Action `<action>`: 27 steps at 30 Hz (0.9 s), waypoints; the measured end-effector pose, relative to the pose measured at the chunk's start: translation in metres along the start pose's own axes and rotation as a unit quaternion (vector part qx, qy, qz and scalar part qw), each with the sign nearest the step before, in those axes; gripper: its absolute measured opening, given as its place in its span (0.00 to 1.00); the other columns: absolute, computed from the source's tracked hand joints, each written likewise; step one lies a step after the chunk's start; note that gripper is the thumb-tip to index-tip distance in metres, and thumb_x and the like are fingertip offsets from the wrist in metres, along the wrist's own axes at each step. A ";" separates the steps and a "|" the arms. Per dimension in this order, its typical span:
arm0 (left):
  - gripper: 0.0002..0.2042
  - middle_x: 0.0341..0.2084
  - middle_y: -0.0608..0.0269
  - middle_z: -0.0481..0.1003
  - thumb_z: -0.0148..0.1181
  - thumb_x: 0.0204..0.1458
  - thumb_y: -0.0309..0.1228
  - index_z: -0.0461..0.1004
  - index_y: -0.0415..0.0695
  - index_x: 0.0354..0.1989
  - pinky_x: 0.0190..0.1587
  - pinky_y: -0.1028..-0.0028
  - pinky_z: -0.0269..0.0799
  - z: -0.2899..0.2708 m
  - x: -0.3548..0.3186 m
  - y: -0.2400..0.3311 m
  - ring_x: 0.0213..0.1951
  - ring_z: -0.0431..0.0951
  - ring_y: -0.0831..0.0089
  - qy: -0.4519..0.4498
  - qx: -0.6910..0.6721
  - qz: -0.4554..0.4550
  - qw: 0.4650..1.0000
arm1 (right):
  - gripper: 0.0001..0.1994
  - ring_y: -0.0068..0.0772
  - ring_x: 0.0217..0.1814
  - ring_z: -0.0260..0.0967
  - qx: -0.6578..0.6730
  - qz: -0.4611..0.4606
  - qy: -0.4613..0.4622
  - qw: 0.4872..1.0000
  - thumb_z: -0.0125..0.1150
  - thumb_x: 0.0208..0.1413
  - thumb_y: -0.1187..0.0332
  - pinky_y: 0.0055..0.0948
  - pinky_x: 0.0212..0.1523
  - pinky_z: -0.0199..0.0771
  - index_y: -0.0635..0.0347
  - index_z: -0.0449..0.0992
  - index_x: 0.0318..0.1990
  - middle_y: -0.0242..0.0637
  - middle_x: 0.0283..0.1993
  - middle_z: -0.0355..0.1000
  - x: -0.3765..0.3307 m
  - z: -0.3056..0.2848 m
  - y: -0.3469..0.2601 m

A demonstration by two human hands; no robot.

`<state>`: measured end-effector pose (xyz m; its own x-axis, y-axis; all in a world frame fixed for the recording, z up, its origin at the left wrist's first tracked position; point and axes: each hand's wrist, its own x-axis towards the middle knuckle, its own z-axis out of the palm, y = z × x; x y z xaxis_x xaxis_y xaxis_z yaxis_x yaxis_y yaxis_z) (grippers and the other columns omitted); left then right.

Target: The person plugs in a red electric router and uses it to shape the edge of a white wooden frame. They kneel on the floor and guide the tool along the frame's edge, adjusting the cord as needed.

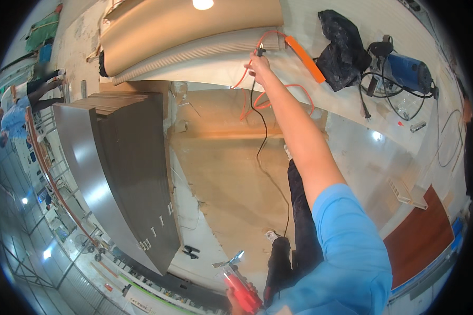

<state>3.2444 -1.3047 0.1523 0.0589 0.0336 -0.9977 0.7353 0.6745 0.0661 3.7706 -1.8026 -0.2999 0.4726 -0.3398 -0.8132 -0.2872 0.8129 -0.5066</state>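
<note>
My right arm stretches far forward over the white work surface. In my right hand [258, 67] is a black plug [260, 51], gripped with its prongs pointing away from me. A black cord [266, 126] hangs from there down to the floor by my feet. An orange extension cord [240, 80] passes close by my right hand and joins a long orange power strip [306, 59] on the surface. Low in the view, my left hand [231, 298] is wrapped round a red handheld power tool [242, 294] with a clear plastic end; part of that hand is hidden.
Dark panels [134, 157] stand stacked at the left. Big brown rolls [194, 37] lie at the back. A black plastic bag [341, 50] and a blue machine [409, 72] with coiled cord are at the right, above a reddish-brown board [423, 239]. Other people [21, 113] stand far left.
</note>
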 end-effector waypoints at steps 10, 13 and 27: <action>0.38 0.42 0.46 0.76 0.70 0.45 0.54 0.66 0.43 0.60 0.45 0.53 0.78 0.080 0.013 0.055 0.42 0.79 0.50 -0.100 0.105 -0.102 0.984 | 0.08 0.13 0.16 0.50 0.202 -0.097 0.022 0.974 0.61 0.66 0.61 0.20 0.15 0.46 0.52 0.74 0.36 0.22 0.24 0.64 -0.125 -0.077 -0.022; 0.39 0.42 0.46 0.77 0.70 0.43 0.56 0.68 0.41 0.58 0.44 0.53 0.78 0.088 0.026 0.069 0.43 0.78 0.50 -0.114 0.200 -0.101 0.968 | 0.07 0.09 0.16 0.48 0.215 -0.078 -0.043 0.973 0.61 0.67 0.62 0.17 0.16 0.44 0.54 0.78 0.42 0.21 0.25 0.65 -0.223 -0.144 -0.031; 0.37 0.38 0.52 0.76 0.62 0.49 0.62 0.70 0.37 0.51 0.42 0.59 0.79 0.032 0.044 0.096 0.40 0.79 0.57 -0.282 0.417 -0.067 0.861 | 0.07 0.11 0.18 0.49 0.473 -0.215 0.057 0.852 0.60 0.69 0.65 0.17 0.18 0.47 0.57 0.76 0.44 0.27 0.29 0.70 -0.647 -0.378 0.082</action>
<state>3.3391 -1.2624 0.1153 0.0812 -0.5266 -0.8463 0.9763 -0.1288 0.1738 3.1259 -1.6947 0.0762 0.2661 -0.7019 -0.6607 0.7185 0.6013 -0.3495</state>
